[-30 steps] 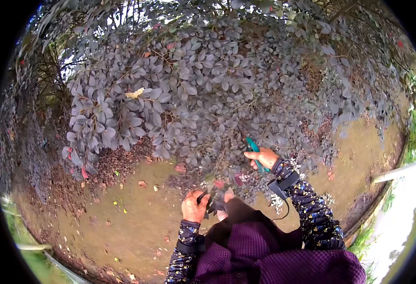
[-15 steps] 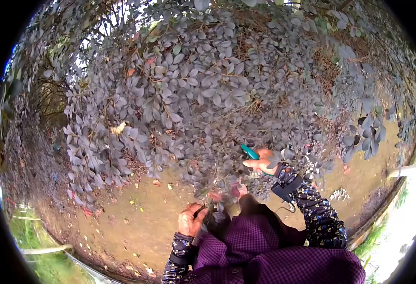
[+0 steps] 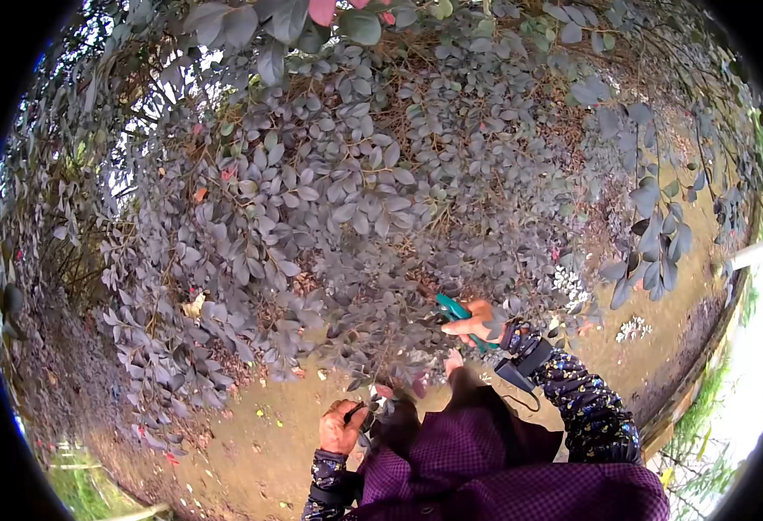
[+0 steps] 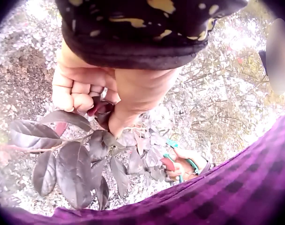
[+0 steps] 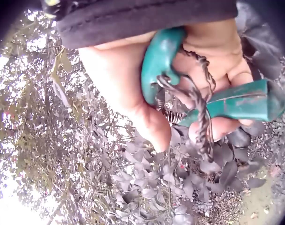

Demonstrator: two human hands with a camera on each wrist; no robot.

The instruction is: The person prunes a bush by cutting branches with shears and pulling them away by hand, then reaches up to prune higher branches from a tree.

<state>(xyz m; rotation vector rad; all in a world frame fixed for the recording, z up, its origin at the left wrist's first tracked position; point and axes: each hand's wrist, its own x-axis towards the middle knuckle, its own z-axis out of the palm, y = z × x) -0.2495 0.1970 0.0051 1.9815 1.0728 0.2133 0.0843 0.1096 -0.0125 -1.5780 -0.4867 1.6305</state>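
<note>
My left hand [image 3: 338,429] is low at the front of a bush [image 3: 347,204] with dark purplish leaves. In the left wrist view its thumb and curled fingers pinch a leafy twig [image 4: 73,174], whose leaves hang below the hand. My right hand [image 3: 482,325] grips pruning shears [image 3: 453,307] by their teal handles, up against the lower foliage. The right wrist view shows the handles [image 5: 238,101] spread apart, with a coil spring between them and twisted wire wound around. Leaves hide the blades.
Bare brown soil [image 3: 260,456] with scattered fallen leaves lies under the bush. A drooping branch [image 3: 659,252] hangs at the right, near white petals [image 3: 633,329] on the ground. A purple checked garment [image 3: 460,451] fills the bottom of the head view.
The head view has tilted, so bush and both hands appear lower in it. My right hand keeps the shears among the leaves, and my left hand still holds the twig.
</note>
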